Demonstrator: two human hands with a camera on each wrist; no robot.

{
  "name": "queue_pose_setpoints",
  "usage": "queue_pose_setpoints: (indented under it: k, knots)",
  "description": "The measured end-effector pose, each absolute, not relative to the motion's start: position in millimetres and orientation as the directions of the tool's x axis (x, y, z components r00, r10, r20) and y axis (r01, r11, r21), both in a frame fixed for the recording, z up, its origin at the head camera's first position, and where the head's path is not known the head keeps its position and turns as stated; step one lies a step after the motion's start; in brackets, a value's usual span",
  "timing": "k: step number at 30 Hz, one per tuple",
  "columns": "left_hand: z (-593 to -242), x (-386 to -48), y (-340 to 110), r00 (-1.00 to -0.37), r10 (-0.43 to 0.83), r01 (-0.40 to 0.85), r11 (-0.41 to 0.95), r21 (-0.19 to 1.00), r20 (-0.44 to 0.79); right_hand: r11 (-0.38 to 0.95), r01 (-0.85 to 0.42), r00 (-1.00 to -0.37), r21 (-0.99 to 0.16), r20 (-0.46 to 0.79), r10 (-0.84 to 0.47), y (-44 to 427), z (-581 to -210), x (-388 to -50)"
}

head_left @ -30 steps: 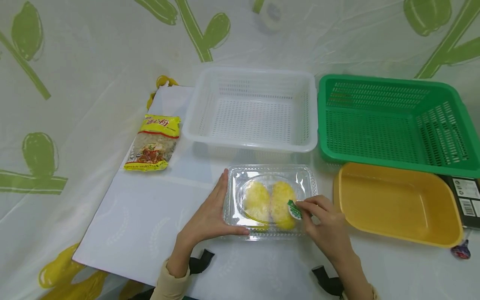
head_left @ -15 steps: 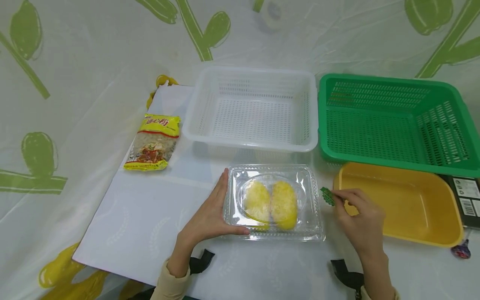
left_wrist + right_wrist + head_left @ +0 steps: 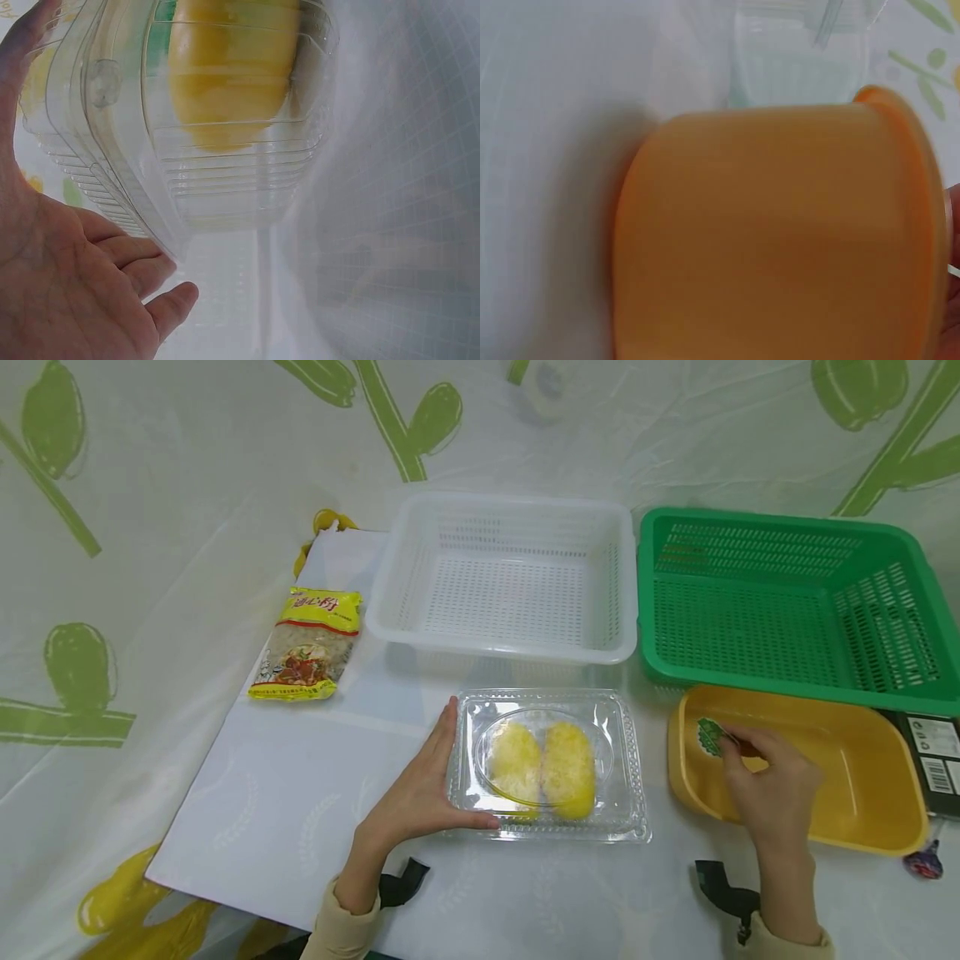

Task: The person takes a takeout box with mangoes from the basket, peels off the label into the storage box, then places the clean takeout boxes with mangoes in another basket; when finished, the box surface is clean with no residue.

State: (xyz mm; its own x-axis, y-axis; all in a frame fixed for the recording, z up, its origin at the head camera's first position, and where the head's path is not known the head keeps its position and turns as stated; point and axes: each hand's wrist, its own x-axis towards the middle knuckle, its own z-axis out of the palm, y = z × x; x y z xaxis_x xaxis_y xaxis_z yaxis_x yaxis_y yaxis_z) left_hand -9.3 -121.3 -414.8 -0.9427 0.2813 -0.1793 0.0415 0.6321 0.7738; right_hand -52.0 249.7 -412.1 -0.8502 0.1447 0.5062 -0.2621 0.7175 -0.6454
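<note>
farther right than half a second ago, the person's right hand (image 3: pixel 772 785) now has a small green label with a scalloped edge (image 3: pixel 708 737) over the left end of a mustard-yellow oblong plastic tub (image 3: pixel 862 777); then, the label was just left of the rim. thumb and fingertips meet, pinching the label at its right side; whether it sits below the rim i cannot tell. well apart, the left hand (image 3: pixel 412 793) has not moved: it is spread wide, thumb on the near edge and fingers against the left side of a clear rectangular plastic box (image 3: pixel 632 768), which stands shut around two yellow oblong pieces (image 3: pixel 568 768). with the label this far off, i judge it wholly free of the box, which the left hand merely steadies. beyond stand a white slotted plastic basket (image 3: pixel 502 602) and a green one (image 3: pixel 750 635), with a yellow-ended food packet (image 3: pixel 307 647) to the left.
</note>
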Motion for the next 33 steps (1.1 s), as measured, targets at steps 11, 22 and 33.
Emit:
queue_pose_setpoints:
  k: [11,22,33]
  knots:
    - [-414.6,-9.8,-121.5,-0.943,0.278,0.034,0.63,0.776,-0.185,0.818,-0.042,-0.938,-0.574,0.305,0.167,265.2,-422.8,-56.7]
    - [-415.1,-9.2,-122.2,-0.943,0.281,0.042,0.631,0.775,-0.177,0.878,0.027,-0.992,-0.478,0.097,0.083,274.4,-426.8,-61.9]
    - [-416.5,-10.6,-121.9,-0.942,0.284,0.046,0.63,0.775,-0.176,0.918,0.02,-0.999,-0.396,-0.036,0.006,279.3,-428.3,-61.7]
